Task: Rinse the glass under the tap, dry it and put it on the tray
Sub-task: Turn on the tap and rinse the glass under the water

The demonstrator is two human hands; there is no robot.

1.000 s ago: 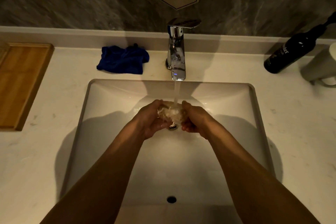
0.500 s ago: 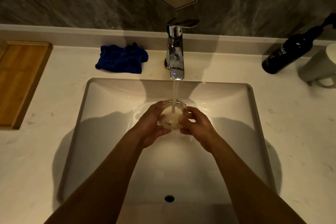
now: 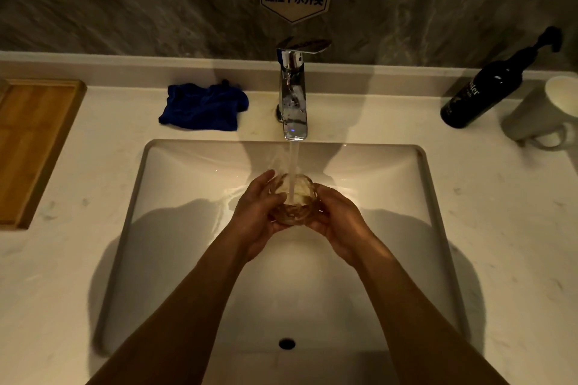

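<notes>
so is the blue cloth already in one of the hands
No, the blue cloth lies bunched on the counter left of the tap, while the left hand and right hand both hold the glass.

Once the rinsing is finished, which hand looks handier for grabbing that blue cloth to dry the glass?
Probably the left hand. The blue cloth lies on the counter left of the tap, on that hand's side. The right hand could keep the glass, which both hands grip now.
</notes>
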